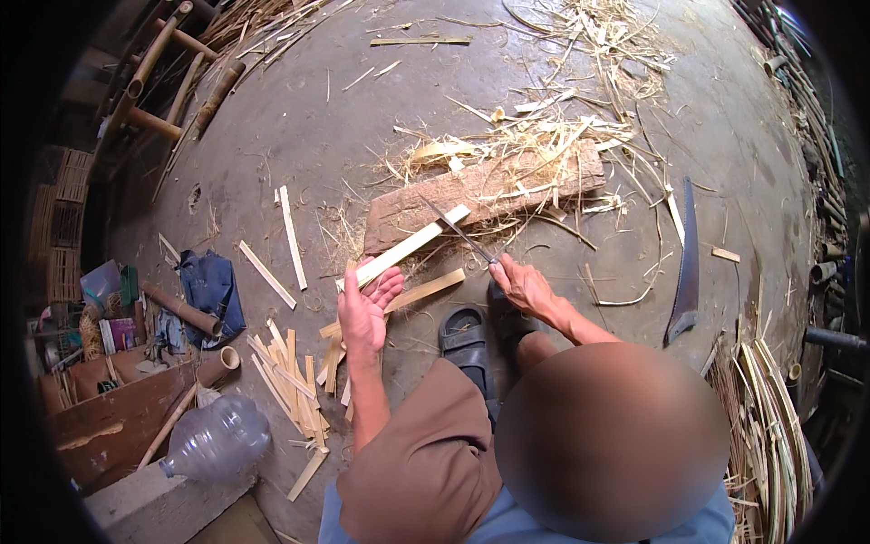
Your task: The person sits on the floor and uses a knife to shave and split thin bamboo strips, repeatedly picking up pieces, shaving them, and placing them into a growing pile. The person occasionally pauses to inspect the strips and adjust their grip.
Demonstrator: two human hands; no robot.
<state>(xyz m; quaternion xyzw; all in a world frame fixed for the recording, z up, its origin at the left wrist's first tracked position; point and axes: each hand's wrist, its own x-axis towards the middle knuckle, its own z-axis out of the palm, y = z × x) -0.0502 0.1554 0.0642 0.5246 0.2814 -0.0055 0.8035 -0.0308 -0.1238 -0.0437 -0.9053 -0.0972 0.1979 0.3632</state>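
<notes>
Strip (408,247) and knife (471,242), hand-held.
Left hand (366,311): strip between thumb and loosely curled fingers, far end beyond them. Right hand (526,286): fingers wrapped round knife.

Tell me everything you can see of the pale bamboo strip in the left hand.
The pale bamboo strip is narrow, flat, straight and cream-coloured, and looks freshly split. It slants from the left hand's grip, where its near end lies, up and right over the wooden plank. The dark knife blade crosses it near its far end. Whether the strip rests on the plank or hangs above it is unclear.
</notes>
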